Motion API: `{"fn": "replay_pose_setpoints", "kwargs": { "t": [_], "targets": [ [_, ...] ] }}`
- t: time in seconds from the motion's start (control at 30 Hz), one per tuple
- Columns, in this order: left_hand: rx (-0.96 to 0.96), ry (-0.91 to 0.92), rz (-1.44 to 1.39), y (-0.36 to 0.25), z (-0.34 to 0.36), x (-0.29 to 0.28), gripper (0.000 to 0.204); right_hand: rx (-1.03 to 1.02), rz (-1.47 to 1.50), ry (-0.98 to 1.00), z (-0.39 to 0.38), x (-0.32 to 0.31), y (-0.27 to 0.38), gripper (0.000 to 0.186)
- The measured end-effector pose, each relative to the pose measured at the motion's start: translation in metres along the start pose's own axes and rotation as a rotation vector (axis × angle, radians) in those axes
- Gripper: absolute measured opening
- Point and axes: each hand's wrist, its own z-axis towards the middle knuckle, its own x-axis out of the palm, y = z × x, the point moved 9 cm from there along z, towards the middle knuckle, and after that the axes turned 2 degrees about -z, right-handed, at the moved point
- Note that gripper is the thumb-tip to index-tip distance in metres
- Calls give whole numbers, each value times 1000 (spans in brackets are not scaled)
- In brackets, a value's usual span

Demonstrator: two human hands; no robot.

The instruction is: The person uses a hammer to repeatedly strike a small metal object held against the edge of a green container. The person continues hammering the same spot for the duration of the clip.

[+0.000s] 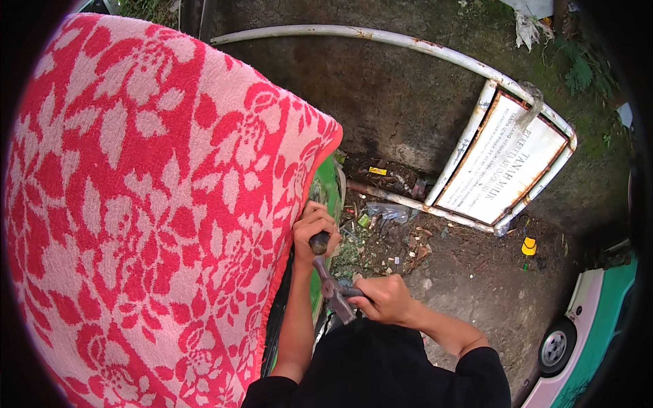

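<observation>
While right hand closes fingers around hammer, left hand grips dark handle at right edge of red-and-pink towel.

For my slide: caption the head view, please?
Right hand grips a hammer; left hand holds a dark-ended tool beside a pink flowered cloth.

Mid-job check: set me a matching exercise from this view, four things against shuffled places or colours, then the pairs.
Things:
1. Hammer
2. Floral cloth
3. Sign board
4. Wheel

Places or colours:
A. Red and pink
B. Lower right of the view
C. In the right hand
D. White, with rusty edging

Right pairs: 1-C, 2-A, 3-D, 4-B
</observation>
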Motion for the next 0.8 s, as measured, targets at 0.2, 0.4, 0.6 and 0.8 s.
{"fn": "replay_pose_setpoints", "kwargs": {
  "t": [0.2,0.4,0.6,0.8],
  "targets": [
    [-26,-22,2,2,0,0,22,22,-53,6,-4,13,-8,35],
    [-10,-19,12,-1,1,3,21,-107,28,-24,-9,5,2,35],
    [13,36,60,4,-1,16,21,129,13,24,-15,8,-17,29],
    [67,345,288,5,-8,73,23,249,117,-122,-31,-18,-36,18]
  ]
}}
